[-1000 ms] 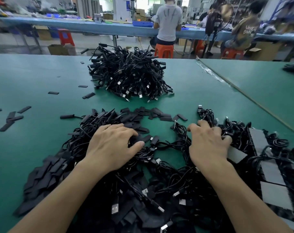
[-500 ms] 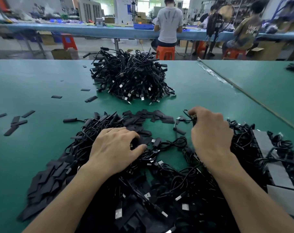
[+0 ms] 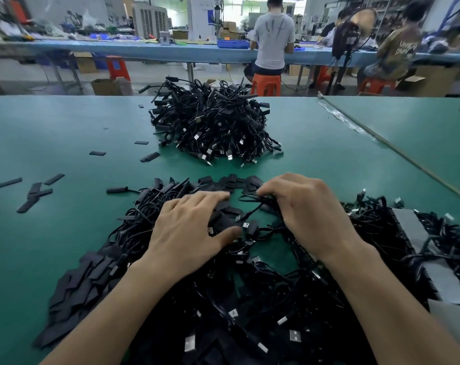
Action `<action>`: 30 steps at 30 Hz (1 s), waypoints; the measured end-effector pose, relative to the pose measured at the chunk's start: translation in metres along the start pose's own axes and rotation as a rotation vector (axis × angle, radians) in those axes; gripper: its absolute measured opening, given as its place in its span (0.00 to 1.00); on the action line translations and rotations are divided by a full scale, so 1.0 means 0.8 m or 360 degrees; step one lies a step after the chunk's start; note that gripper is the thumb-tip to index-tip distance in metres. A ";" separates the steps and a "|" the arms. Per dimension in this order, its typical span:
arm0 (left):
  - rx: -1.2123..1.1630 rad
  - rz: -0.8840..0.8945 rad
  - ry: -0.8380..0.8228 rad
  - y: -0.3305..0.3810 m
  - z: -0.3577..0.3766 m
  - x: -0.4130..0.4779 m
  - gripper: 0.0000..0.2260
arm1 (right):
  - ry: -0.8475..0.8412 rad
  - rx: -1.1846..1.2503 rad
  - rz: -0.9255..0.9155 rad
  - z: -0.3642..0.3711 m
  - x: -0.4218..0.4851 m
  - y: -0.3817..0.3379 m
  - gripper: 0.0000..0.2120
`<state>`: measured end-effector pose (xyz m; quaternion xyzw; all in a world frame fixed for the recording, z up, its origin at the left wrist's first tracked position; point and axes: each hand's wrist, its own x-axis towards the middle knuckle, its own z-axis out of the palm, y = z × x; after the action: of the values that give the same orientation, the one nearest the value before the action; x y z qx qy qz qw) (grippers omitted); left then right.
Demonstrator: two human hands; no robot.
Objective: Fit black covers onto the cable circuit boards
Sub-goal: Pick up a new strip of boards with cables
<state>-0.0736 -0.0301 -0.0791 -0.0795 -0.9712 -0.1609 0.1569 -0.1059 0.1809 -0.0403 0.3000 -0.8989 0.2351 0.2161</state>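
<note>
Pressing flat on the cables [image 3: 250, 299], the left hand [image 3: 189, 233] has its fingers spread. The right hand [image 3: 310, 214] curls its fingers round some of them; covers [image 3: 73, 283] litter the worktop [image 3: 52, 133].

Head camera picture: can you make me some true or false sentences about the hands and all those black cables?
1. A far pile of cables sits on the green table. True.
2. The right hand hangs in the air, touching nothing. False: its fingers curl around some of the near cables.
3. The left hand rests on the near cables, fingers spread. True.
4. The seats behind the table are blue. False: the stools are orange.
5. Loose black covers lie on the table's left side. True.
</note>
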 end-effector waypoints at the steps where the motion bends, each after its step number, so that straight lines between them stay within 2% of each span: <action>1: -0.0063 0.0030 0.0060 0.003 -0.002 0.000 0.33 | -0.0041 0.0035 -0.0103 0.000 0.002 0.001 0.18; 3: -0.0159 0.0134 0.0143 0.013 -0.003 0.002 0.31 | -0.0047 0.0075 -0.0323 0.004 0.001 -0.001 0.17; 5: -0.0265 0.0249 0.0119 0.023 -0.001 0.004 0.23 | 0.0010 0.0105 -0.0483 0.010 -0.006 -0.005 0.14; 8: -0.0306 0.0326 0.0147 0.026 0.003 0.004 0.10 | 0.0004 0.0210 -0.0475 0.012 -0.010 -0.009 0.11; 10: -0.0284 0.0259 0.0145 0.023 0.005 0.004 0.09 | 0.0011 0.0067 -0.0315 0.005 -0.009 -0.011 0.08; 13: -0.0382 0.0192 0.0191 0.023 0.008 0.002 0.08 | -0.0112 -0.0320 0.0174 -0.011 -0.007 -0.011 0.22; 15: -0.0475 0.0152 0.0227 0.024 0.011 0.001 0.07 | -0.0299 -0.0333 0.0420 -0.023 -0.012 -0.008 0.27; 17: -0.0559 0.0111 0.0260 0.022 0.014 0.001 0.07 | -0.0450 -0.0292 0.0555 -0.034 -0.023 -0.002 0.25; 19: -0.0606 0.0106 0.0285 0.020 0.017 0.001 0.06 | -0.0544 -0.0234 0.0669 -0.038 -0.032 0.006 0.17; 21: -0.0610 0.0122 0.0306 0.019 0.018 0.001 0.07 | -0.0459 -0.0166 0.0694 -0.033 -0.034 0.017 0.12; 26: -0.0625 0.0107 0.0331 0.016 0.018 0.001 0.07 | 0.0065 -0.0037 0.0631 -0.021 -0.014 0.024 0.08; 28: -0.0594 0.0122 0.0276 0.017 0.017 0.001 0.09 | 0.0124 -0.0030 0.0529 -0.012 -0.001 0.016 0.09; 30: -0.0632 0.0094 0.0198 0.018 0.014 0.002 0.15 | 0.0053 0.0038 0.0367 -0.001 0.012 0.001 0.10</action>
<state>-0.0750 -0.0128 -0.0850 -0.1272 -0.9061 -0.3491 0.2025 -0.1129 0.1779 -0.0346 0.1931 -0.9208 0.2742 0.1989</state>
